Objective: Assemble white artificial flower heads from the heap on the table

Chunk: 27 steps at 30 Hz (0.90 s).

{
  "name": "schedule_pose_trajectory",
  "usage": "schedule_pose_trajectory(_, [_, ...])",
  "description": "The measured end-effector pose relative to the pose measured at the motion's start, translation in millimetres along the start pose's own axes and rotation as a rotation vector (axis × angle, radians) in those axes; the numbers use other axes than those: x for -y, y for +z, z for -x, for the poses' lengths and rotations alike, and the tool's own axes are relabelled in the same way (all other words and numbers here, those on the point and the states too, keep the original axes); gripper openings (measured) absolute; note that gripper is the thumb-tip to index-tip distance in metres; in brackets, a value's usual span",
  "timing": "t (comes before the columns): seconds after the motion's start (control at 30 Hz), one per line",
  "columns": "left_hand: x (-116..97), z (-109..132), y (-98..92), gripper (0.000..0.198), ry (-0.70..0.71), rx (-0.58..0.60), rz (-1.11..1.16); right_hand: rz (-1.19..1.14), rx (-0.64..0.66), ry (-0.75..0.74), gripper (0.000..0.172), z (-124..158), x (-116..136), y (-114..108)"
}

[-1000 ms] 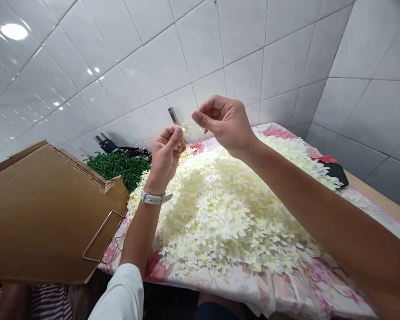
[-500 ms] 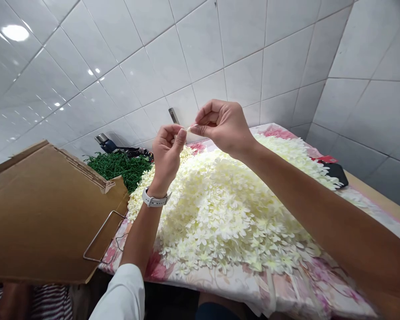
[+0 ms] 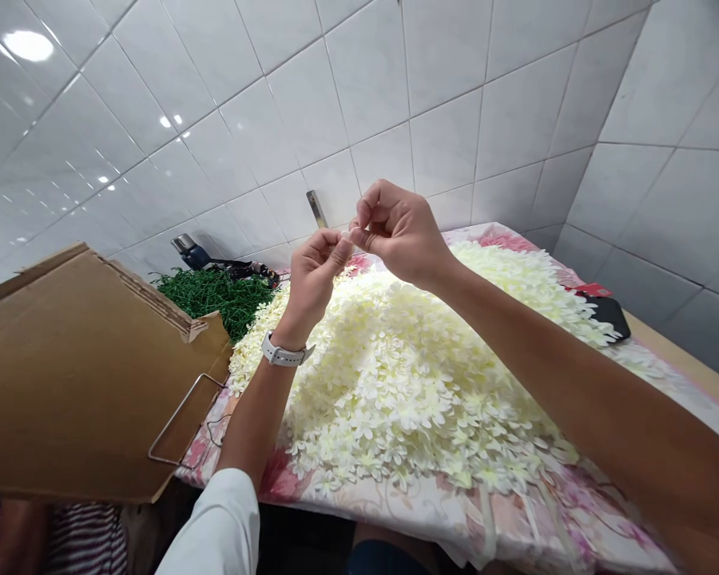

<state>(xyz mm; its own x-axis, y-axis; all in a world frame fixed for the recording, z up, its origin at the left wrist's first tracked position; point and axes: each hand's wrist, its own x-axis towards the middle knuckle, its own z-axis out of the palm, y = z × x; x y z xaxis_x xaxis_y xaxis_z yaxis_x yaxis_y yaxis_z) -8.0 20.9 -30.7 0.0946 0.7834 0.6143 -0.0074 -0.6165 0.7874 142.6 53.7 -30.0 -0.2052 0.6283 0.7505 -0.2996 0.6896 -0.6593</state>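
My left hand [image 3: 315,275], with a pale watch on its wrist, is raised above the far side of a big heap of white and pale yellow flowers [image 3: 395,383]. Its thumb and finger are pinched together. My right hand [image 3: 399,231] meets it from the right, also in a pinch, the fingertips of both hands almost touching. Something small and whitish shows between the fingertips, too small to make out. The flowers lie on a table with a floral cloth [image 3: 383,507].
Left of the table stands a cardboard piece [image 3: 96,383] beside a bent metal wire [image 3: 171,423]. Behind it are green stems [image 3: 219,299] and a dark bottle [image 3: 192,251]. A black phone [image 3: 608,317] lies at the right. Part of another person [image 3: 27,535] shows at lower left.
My left hand has moved slightly right, bringing the fingertips of both hands closer together. The small pale thing between them is now more hidden.
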Motion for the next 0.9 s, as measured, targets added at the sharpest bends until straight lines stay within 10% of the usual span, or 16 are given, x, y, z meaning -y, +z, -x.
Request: schedule_pose_trajectory(0.9, [-3.5, 0.1, -6.3, 0.04, 0.145, -0.133, -0.25, -0.141, -0.017, 0.03, 0.033, -4.0, 1.3, -3.8])
